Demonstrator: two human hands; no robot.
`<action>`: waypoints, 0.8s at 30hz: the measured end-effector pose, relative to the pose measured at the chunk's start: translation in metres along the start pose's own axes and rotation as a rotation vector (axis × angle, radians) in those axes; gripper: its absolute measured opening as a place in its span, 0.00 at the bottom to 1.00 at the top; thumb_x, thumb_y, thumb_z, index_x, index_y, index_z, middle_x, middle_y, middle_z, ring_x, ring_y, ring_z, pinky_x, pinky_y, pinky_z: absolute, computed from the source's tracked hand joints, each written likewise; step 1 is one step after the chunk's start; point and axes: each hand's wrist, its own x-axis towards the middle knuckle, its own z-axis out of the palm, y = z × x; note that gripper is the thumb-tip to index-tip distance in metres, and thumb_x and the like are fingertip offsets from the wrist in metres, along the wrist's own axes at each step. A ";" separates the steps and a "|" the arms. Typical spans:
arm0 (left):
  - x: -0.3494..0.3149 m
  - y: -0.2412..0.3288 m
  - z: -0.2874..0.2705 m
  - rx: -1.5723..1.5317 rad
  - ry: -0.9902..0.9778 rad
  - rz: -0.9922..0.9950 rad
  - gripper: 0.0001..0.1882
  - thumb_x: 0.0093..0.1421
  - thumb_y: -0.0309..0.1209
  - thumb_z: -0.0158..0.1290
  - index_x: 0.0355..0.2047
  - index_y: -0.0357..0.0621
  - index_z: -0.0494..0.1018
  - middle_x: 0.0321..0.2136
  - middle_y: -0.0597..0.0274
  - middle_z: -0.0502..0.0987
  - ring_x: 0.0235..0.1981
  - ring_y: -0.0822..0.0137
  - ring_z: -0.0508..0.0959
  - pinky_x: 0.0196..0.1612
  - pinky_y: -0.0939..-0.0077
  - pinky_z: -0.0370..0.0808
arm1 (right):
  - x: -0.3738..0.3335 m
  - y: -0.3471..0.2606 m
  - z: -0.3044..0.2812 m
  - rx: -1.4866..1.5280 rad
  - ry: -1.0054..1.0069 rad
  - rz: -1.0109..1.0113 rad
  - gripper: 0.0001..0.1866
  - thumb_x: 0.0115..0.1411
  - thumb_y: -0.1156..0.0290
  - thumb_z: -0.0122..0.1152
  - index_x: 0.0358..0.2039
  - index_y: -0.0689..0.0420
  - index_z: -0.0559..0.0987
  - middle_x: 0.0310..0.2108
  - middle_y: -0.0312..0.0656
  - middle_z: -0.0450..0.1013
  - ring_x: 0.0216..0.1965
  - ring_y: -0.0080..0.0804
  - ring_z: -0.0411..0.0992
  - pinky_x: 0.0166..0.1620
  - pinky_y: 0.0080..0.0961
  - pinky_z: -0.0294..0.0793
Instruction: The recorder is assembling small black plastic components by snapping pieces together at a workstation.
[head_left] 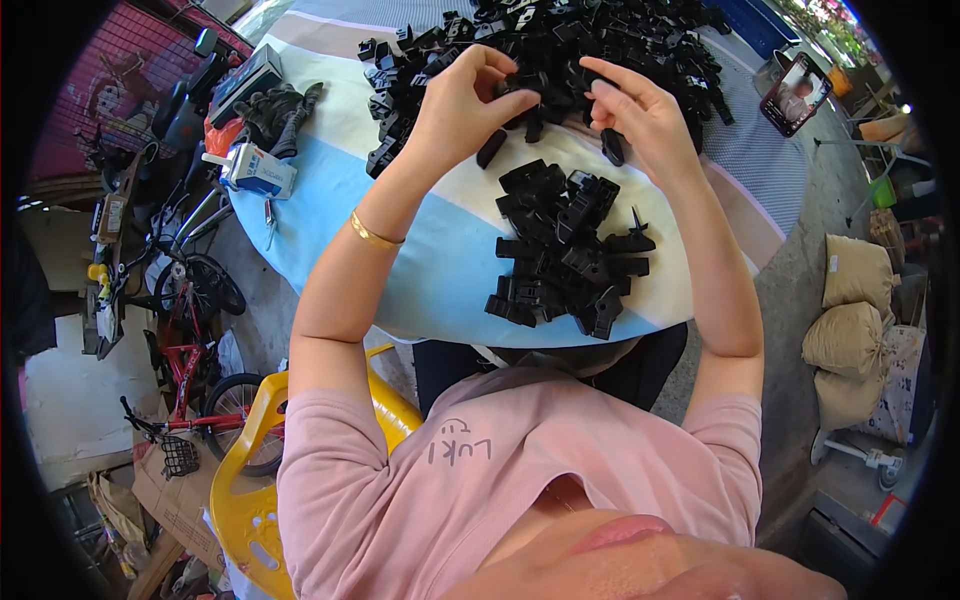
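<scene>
My left hand [462, 108] curls its fingers and thumb around a small black plastic part [527, 88] at the near edge of a large heap of black plastic parts [620, 40]. Across from it, my right hand [645, 118] closes thumb and fingers on another black plastic part [579, 82], its index finger stretched along the top. Dark parts behind blur the outlines of both pieces. Nearer to me, between my forearms, lies a smaller pile of black plastic parts [565, 245]. Single loose pieces [491, 148] rest just below my hands.
A striped cloth [420, 270] covers the table. At its left lie a blue and white carton [262, 172], dark gloves [280, 115] and a box [247, 82]. A phone [796, 94] stands at the right edge. A yellow chair [245, 480] and a red bicycle [182, 375] are at left.
</scene>
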 end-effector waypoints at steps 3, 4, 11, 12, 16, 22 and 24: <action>-0.006 0.005 -0.001 -0.556 -0.148 -0.238 0.17 0.59 0.36 0.53 0.45 0.40 0.69 0.23 0.66 0.74 0.21 0.79 0.71 0.25 0.88 0.68 | -0.012 -0.010 0.016 -0.233 -0.003 -0.319 0.15 0.59 0.75 0.55 0.47 0.57 0.75 0.30 0.30 0.72 0.30 0.15 0.68 0.37 0.12 0.69; -0.006 0.005 -0.003 -0.644 -0.247 -0.349 0.16 0.61 0.38 0.50 0.44 0.40 0.70 0.23 0.66 0.74 0.21 0.79 0.71 0.24 0.89 0.66 | -0.014 -0.010 0.020 -0.325 -0.006 -0.436 0.15 0.56 0.77 0.58 0.45 0.59 0.75 0.32 0.32 0.74 0.32 0.19 0.70 0.38 0.15 0.69; -0.012 0.008 -0.003 -0.981 -0.435 -0.609 0.19 0.63 0.46 0.43 0.33 0.42 0.72 0.20 0.65 0.73 0.18 0.76 0.70 0.20 0.86 0.62 | -0.009 -0.004 0.026 -0.762 0.002 -0.991 0.19 0.44 0.82 0.65 0.40 0.60 0.77 0.35 0.41 0.76 0.38 0.35 0.73 0.42 0.26 0.74; -0.013 0.007 -0.003 -0.988 -0.413 -0.637 0.20 0.62 0.47 0.44 0.30 0.42 0.73 0.19 0.64 0.73 0.17 0.75 0.70 0.19 0.85 0.63 | -0.009 -0.003 0.026 -0.762 0.001 -0.992 0.19 0.44 0.82 0.65 0.40 0.60 0.77 0.35 0.41 0.76 0.38 0.35 0.73 0.42 0.26 0.74; -0.014 0.007 -0.006 -0.943 -0.402 -0.654 0.21 0.62 0.48 0.45 0.29 0.42 0.73 0.18 0.63 0.73 0.16 0.75 0.70 0.19 0.84 0.62 | -0.012 -0.004 0.031 -0.835 0.036 -1.063 0.19 0.43 0.81 0.66 0.39 0.61 0.77 0.35 0.41 0.76 0.37 0.37 0.75 0.40 0.26 0.76; -0.019 0.019 -0.012 -0.804 -0.429 -0.574 0.19 0.62 0.45 0.46 0.29 0.39 0.73 0.19 0.63 0.74 0.18 0.76 0.71 0.18 0.87 0.63 | -0.016 -0.003 0.033 -0.867 0.036 -1.052 0.22 0.44 0.80 0.66 0.43 0.61 0.75 0.37 0.43 0.76 0.38 0.36 0.75 0.39 0.26 0.77; -0.021 0.020 -0.009 -0.551 -0.394 -0.377 0.17 0.59 0.41 0.53 0.31 0.37 0.73 0.19 0.64 0.74 0.18 0.78 0.72 0.19 0.88 0.64 | -0.017 -0.002 0.032 -0.847 0.032 -1.013 0.23 0.44 0.79 0.66 0.44 0.61 0.74 0.38 0.44 0.76 0.38 0.36 0.75 0.40 0.26 0.76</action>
